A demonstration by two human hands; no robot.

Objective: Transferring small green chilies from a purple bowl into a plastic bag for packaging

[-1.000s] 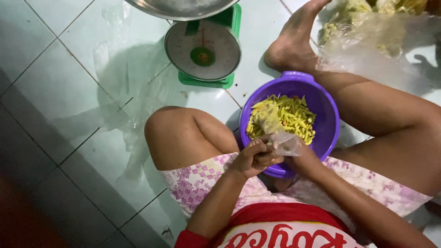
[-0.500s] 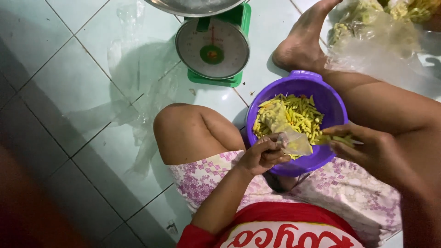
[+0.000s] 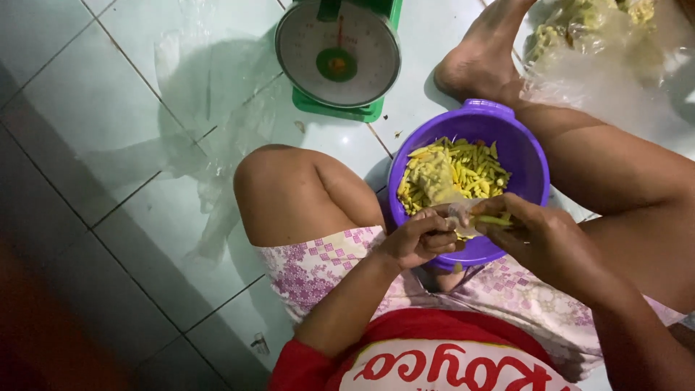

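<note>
A purple plastic bowl (image 3: 523,148) sits on the floor between my legs, full of yellow stick-shaped snacks (image 3: 463,170). My left hand (image 3: 420,239) pinches the edge of a small clear plastic bag (image 3: 452,210) at the bowl's near rim. My right hand (image 3: 532,232) holds a few yellow sticks (image 3: 494,220) at the bag's mouth. The bag has some snacks in it.
A green kitchen scale (image 3: 338,61) with a round dial stands on the tiled floor beyond my left knee. Clear plastic sheeting (image 3: 210,108) lies crumpled to its left. A large clear bag of snacks (image 3: 608,43) lies at top right beside my foot (image 3: 485,54).
My right hand came in from the bowl's right side with yellow sticks and now meets the bag held by my left hand. The view shifted closer and lower.
</note>
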